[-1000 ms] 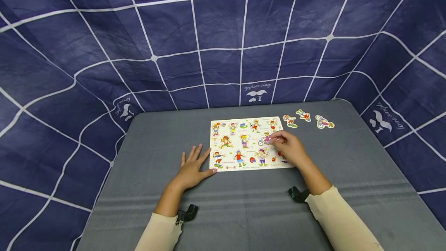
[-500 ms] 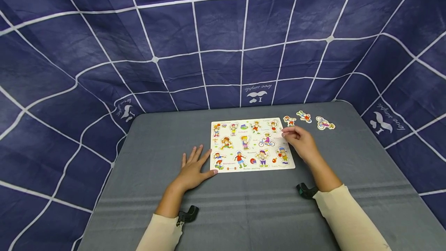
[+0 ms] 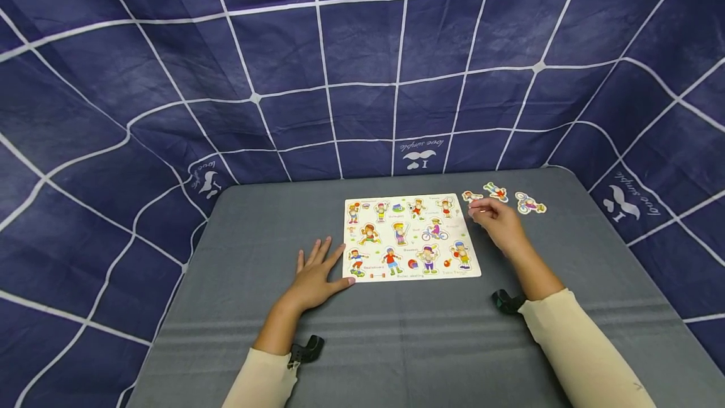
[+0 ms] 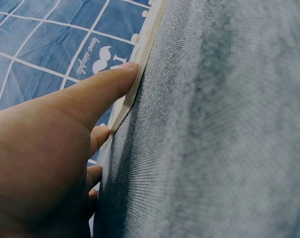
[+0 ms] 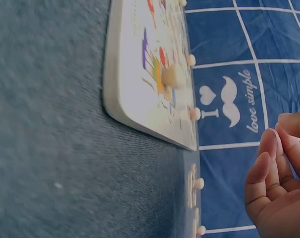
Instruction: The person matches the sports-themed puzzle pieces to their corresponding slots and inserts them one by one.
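Observation:
A white wooden peg puzzle board [image 3: 408,254] with colourful sports figures lies on the table; round knobs stand up from its pieces in the right wrist view. My left hand [image 3: 311,279] lies with spread fingers at its left side, thumb and index finger touching the edge [image 4: 140,84]. My right hand [image 3: 498,224] hovers off the board's right edge, fingers loosely bent and nothing visible between them. Just beyond its fingertips is a loose figure piece [image 3: 469,194], partly hidden by the hand. A second figure piece [image 3: 496,192] and a cyclist piece [image 3: 530,203] lie farther right.
The grey table [image 3: 272,206] is bordered by a blue curtain [image 3: 362,112] with white lines at the back and both sides. A black wrist camera strap [image 3: 306,350] sits on the left wrist, another strap [image 3: 506,302] on the right.
My right hand has drawn back from the cyclist figure on the board and moved right, toward the loose pieces. The left hand has stayed at the board's left edge.

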The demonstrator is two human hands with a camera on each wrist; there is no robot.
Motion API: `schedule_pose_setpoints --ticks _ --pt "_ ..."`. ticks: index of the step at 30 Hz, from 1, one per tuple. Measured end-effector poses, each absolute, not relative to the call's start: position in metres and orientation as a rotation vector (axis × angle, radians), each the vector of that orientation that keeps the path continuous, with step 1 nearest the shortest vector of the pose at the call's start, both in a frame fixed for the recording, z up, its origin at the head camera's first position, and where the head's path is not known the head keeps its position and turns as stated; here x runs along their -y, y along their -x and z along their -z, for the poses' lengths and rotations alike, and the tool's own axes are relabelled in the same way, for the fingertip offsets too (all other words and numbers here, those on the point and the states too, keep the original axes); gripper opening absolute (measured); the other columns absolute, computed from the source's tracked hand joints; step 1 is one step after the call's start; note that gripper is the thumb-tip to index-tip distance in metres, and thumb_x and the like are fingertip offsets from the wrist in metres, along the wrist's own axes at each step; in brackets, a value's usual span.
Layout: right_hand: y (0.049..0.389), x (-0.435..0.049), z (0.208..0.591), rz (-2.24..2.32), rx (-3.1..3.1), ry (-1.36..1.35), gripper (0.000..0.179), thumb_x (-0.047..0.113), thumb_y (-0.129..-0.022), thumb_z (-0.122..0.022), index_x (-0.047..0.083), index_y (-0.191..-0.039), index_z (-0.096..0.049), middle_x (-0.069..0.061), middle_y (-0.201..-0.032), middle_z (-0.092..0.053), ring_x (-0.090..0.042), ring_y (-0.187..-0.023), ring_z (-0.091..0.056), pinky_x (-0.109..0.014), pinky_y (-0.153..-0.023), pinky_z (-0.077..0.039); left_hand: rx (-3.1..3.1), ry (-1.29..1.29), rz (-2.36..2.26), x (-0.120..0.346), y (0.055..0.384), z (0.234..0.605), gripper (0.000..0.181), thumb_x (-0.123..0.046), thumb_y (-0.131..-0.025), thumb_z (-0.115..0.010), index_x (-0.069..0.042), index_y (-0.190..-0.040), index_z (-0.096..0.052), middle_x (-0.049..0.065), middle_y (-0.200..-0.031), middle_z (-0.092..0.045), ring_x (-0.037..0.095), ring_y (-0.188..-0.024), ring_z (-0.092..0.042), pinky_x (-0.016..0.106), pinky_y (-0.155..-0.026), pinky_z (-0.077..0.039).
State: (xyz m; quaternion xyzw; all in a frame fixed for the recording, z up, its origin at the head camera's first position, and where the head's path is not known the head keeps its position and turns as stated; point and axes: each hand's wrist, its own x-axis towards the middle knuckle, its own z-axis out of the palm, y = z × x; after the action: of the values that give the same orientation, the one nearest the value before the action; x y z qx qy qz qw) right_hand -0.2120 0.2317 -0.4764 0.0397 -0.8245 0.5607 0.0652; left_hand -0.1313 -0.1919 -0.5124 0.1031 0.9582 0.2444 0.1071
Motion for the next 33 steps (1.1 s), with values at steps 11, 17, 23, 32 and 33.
schedule_pose_setpoints --ticks 11,17,23,32,33 --pt "0.232 -0.246 0.477 -1.658 2.524 -0.078 0.028 0.009 -0.097 -0.063 -0.008 -0.120 -0.066 0.015 -0.089 -0.069 0.010 -0.076 -0.060 -0.010 -0.067 -0.049 -2.826 -0.313 -0.738 0.192 0.131 0.511 0.087 -0.066 -0.089 -0.064 -0.029 -0.161 -0.030 0.008 -0.172 -0.010 0.033 -0.160 0.000 0.066 -0.123 0.009" --pt "0.245 -0.253 0.481 -1.563 2.554 -0.090 0.027 0.011 -0.097 -0.064 -0.008 -0.117 -0.067 0.015 -0.088 -0.068 0.010 -0.075 -0.062 -0.010 -0.068 -0.050 -2.827 -0.312 -0.740 0.192 0.130 0.511 0.087 -0.066 -0.089 -0.064 -0.029 -0.161 -0.030 0.009 -0.172 -0.011 0.033 -0.160 0.000 0.066 -0.123 0.009" --pt "0.255 -0.258 0.484 -1.441 2.623 -0.084 0.025 0.011 -0.096 -0.064 -0.005 -0.115 -0.070 -0.007 -0.095 -0.072 0.011 -0.073 -0.056 -0.009 -0.065 -0.046 -2.831 -0.314 -0.732 0.192 0.129 0.511 0.087 -0.067 -0.089 -0.064 -0.029 -0.160 -0.031 0.009 -0.172 -0.012 0.033 -0.160 -0.001 0.067 -0.123 0.008" --pt "0.271 -0.260 0.487 -1.270 2.753 -0.073 0.025 0.013 -0.096 -0.063 -0.003 -0.114 -0.071 -0.015 -0.099 -0.073 0.006 -0.072 -0.054 -0.014 -0.063 -0.044 -2.829 -0.309 -0.748 0.192 0.129 0.511 0.087 -0.066 -0.089 -0.065 -0.029 -0.160 -0.032 0.009 -0.172 -0.012 0.033 -0.160 -0.001 0.067 -0.123 0.008" --pt "0.273 -0.260 0.488 -1.249 2.772 -0.067 0.025 0.013 -0.097 -0.063 -0.002 -0.114 -0.071 -0.014 -0.098 -0.073 0.004 -0.073 -0.054 -0.016 -0.063 -0.044 -2.830 -0.310 -0.749 0.192 0.129 0.511 0.087 -0.066 -0.089 -0.065 -0.029 -0.160 -0.032 0.009 -0.172 -0.012 0.033 -0.160 -0.001 0.067 -0.123 0.008"
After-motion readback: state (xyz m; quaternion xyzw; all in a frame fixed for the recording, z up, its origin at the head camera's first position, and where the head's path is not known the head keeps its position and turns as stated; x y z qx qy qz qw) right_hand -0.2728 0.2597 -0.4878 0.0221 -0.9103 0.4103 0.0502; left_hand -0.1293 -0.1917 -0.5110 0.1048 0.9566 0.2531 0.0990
